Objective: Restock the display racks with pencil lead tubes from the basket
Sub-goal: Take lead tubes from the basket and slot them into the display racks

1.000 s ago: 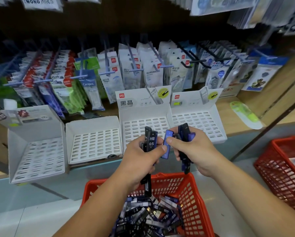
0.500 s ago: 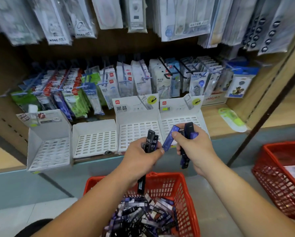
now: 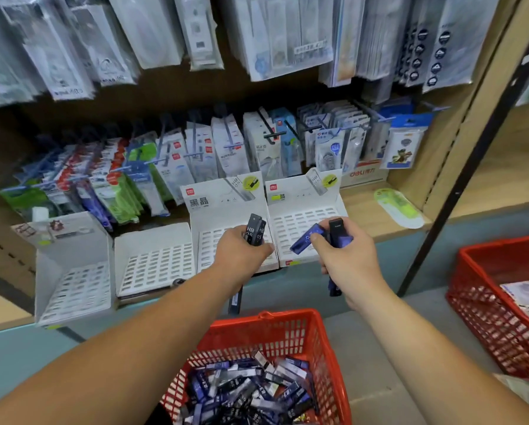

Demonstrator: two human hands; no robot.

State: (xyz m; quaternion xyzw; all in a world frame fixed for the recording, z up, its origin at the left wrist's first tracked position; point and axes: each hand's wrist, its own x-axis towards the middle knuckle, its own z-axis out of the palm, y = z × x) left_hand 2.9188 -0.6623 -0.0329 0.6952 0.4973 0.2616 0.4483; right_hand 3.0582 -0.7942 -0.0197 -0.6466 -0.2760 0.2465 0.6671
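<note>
My left hand (image 3: 241,256) is curled round a small bunch of black lead tubes (image 3: 254,230) marked HB 0.5. Their tops stick up past my thumb, and one end hangs below my palm. My right hand (image 3: 346,259), at three o'clock from it and apart, grips blue tubes (image 3: 306,242) — one is pinched under my thumb and slants down toward eight o'clock.

Both hands are in front of two white display racks (image 3: 300,194) on the shelf at twelve o'clock. Two more white racks (image 3: 152,265) stand at nine to ten o'clock.

The red basket (image 3: 266,325) sits at six o'clock between my forearms, holding a heap of tubes (image 3: 247,391) — black and blue, lying every way. A second red basket (image 3: 502,317) stands at four o'clock.
</note>
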